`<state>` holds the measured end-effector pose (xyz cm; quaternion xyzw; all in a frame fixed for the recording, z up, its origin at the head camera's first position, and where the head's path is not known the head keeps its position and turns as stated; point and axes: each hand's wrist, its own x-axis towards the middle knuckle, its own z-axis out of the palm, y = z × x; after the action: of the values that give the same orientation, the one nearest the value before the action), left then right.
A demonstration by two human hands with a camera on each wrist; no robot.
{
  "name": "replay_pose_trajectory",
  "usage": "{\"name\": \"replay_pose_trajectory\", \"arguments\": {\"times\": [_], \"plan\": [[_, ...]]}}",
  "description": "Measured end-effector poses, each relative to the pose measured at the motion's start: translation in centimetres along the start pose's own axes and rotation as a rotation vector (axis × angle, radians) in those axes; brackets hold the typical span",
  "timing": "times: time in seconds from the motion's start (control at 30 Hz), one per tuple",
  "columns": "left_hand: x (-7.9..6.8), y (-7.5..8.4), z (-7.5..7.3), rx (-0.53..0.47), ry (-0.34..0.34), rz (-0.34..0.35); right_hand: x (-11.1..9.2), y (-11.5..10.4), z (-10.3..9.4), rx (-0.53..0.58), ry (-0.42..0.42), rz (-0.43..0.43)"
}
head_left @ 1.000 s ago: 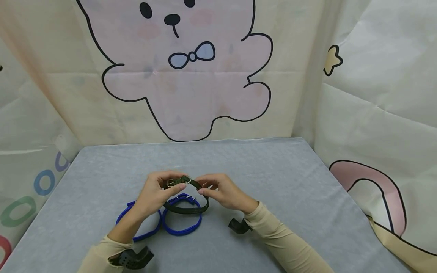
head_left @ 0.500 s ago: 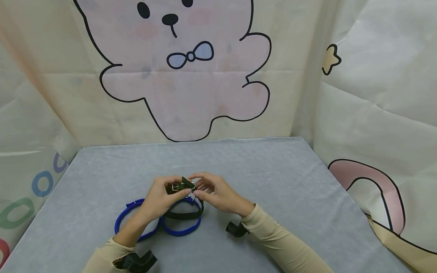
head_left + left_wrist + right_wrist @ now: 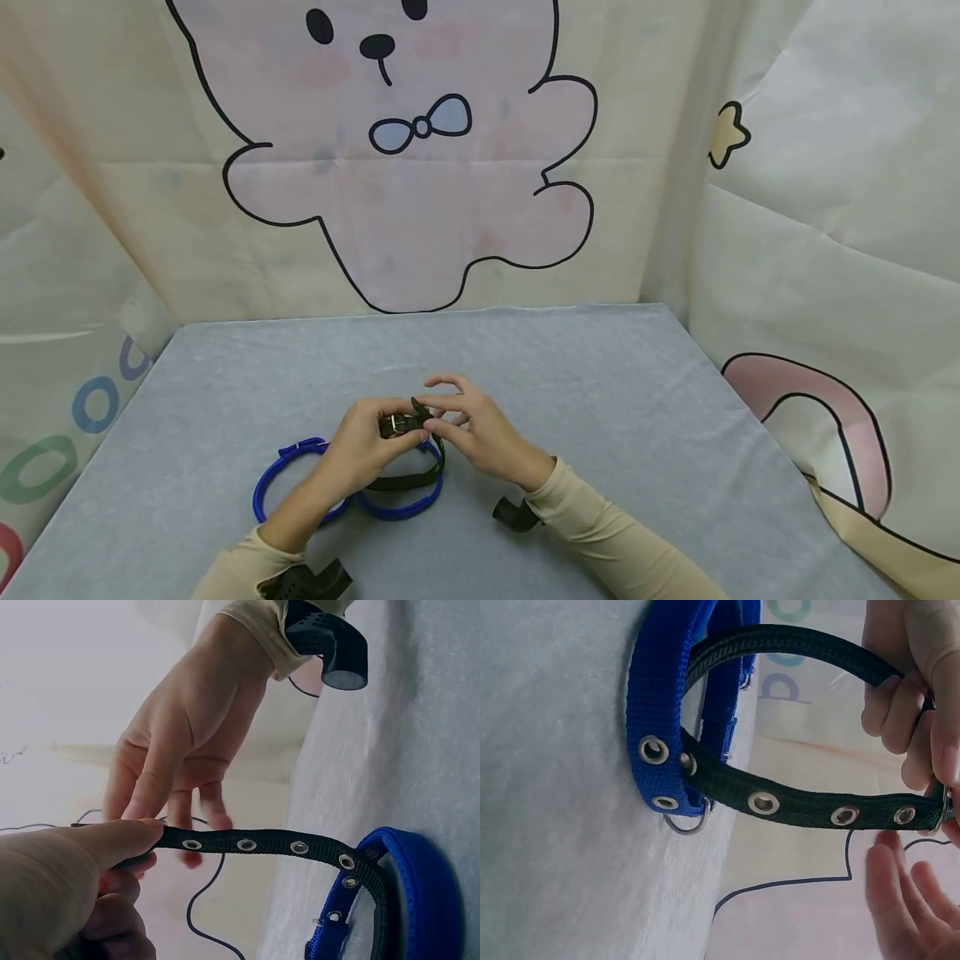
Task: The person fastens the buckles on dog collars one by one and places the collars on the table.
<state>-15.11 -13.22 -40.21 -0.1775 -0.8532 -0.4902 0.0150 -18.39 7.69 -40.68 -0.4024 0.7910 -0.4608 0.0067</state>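
Note:
A dark green dog collar with metal eyelets and a buckle is held up in both hands. My left hand grips it beside the buckle, thumb in front. From the right, my right hand pinches the strap near its pointed tip with thumb and index finger, its other fingers spread. The row of eyelets on the green strap shows in the left wrist view. Below hangs the collar's loop, overlapping a blue dog collar on the table; a metal ring shows on this blue collar in the right wrist view.
A second blue collar lies to the left, partly behind my left forearm. Both collars lie on a grey cloth-covered table. Printed curtains close off the back and sides.
My left hand has shifted right and slightly nearer, bringing the buckle close to my right fingers. The strap's tip now sticks up between the hands. The blue collars have stayed in place.

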Motion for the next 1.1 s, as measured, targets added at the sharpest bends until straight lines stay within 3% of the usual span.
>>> {"name": "replay_pose_trajectory", "arguments": {"times": [0.2,0.6,0.7,0.93,1.1], "plan": [[0.0,-0.2,0.0,0.038,-0.019,-0.007,0.2,0.2,-0.2,0.098,0.069,-0.051],[0.2,-0.9,0.0,0.002,-0.086,-0.017,0.6,0.5,-0.3,0.31,0.145,-0.027],[0.3,-1.0,0.0,-0.043,-0.097,-0.038,0.6,0.7,-0.4,0.344,0.197,-0.035],[0.4,-0.9,-0.6,-0.167,0.002,-0.098,0.8,1.0,-0.8,0.426,0.293,-0.051],[0.5,-0.8,-0.8,-0.249,-0.004,-0.129,0.9,1.0,-1.0,0.431,0.32,-0.064]]}}
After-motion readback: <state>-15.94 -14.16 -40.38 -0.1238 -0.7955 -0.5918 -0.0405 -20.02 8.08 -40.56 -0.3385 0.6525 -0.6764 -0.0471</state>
